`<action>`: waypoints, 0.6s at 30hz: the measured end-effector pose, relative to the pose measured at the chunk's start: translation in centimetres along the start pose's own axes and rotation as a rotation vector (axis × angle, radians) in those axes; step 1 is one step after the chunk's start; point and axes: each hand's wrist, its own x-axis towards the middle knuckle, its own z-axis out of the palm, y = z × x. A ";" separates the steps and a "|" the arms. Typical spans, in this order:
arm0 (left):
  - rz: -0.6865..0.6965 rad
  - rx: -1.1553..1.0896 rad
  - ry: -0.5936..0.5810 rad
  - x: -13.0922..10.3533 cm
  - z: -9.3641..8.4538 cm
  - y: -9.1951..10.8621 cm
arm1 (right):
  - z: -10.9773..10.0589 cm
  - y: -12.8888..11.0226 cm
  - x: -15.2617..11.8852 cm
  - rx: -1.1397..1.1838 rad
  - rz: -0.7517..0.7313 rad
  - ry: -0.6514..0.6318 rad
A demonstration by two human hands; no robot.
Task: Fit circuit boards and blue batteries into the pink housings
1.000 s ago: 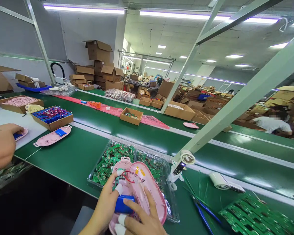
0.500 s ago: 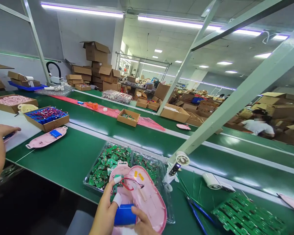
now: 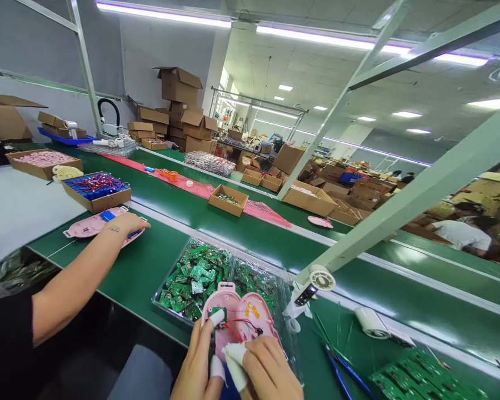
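Observation:
Two pink shell halves [image 3: 224, 303] lie at the bottom centre, with red and black wires [image 3: 235, 328] running between them. My left hand [image 3: 200, 358] grips the left shell, its white-wrapped fingertips by a small green circuit board [image 3: 219, 315]. My right hand [image 3: 269, 366] is closed at the right shell, a white wrap on a fingertip; whatever it pinches is hidden. Part of a blue battery [image 3: 229, 389] shows below, between my hands. Behind the shells stands a clear tray [image 3: 160, 300] heaped with green boards [image 3: 191, 272].
Another person's hand [image 3: 127, 223] reaches over a pink shell [image 3: 87, 226] at left. A box of blue batteries [image 3: 108, 203] stands behind. At right are a sloping metal post [image 3: 383, 205], blue-handled pliers [image 3: 341, 372], a small fan [image 3: 321, 279] and green board panels [image 3: 429, 378].
My right hand has moved up from the battery to the right shell and wires. The other person's arm has reached right, and a second pink shell piece is now beside the first. The view has shifted.

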 end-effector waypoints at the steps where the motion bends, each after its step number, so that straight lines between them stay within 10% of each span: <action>1: -0.003 0.007 -0.012 -0.1 0.0 -0.1 | 0.0 0.2 0.1 -0.017 -0.028 -0.022; 18: 0.112 0.110 -0.082 0.6 -0.4 1.8 | 1.0 0.5 1.2 -0.159 -0.180 -0.063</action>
